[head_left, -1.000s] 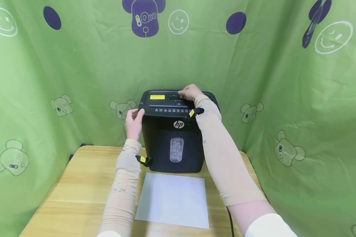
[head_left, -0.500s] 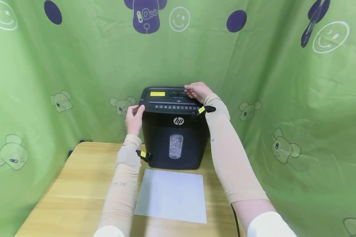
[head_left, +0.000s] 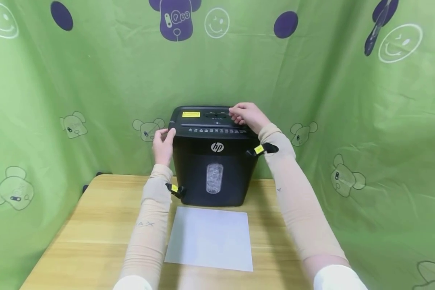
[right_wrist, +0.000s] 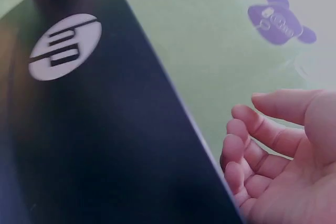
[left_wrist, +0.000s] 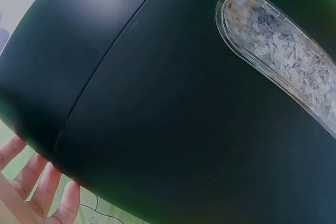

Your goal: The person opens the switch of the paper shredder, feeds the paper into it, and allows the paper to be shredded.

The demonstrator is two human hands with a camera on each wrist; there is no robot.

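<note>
A black paper shredder [head_left: 235, 169] with an HP logo stands upright on the wooden table, and paper shreds show through its clear front window [left_wrist: 289, 45]. My left hand [head_left: 163, 147] rests at its upper left corner, thumb by the top edge. In the left wrist view, the fingertips [left_wrist: 68, 198] touch the side of the casing. Over the right end of the shredder's top is my right hand [head_left: 251, 116], its fingers loosely curled. Seen from the right wrist, that hand holds nothing, and its thumb [right_wrist: 283, 103] stands apart from the fingers.
A blank white sheet of paper [head_left: 210, 239] lies flat in front of the shredder on the table [head_left: 90, 225]. A green printed curtain [head_left: 105, 80] hangs close behind the table and along both sides.
My right hand has left the control on the shredder's top and shifted rightward toward its right edge. The left hand keeps its place at the left corner.
</note>
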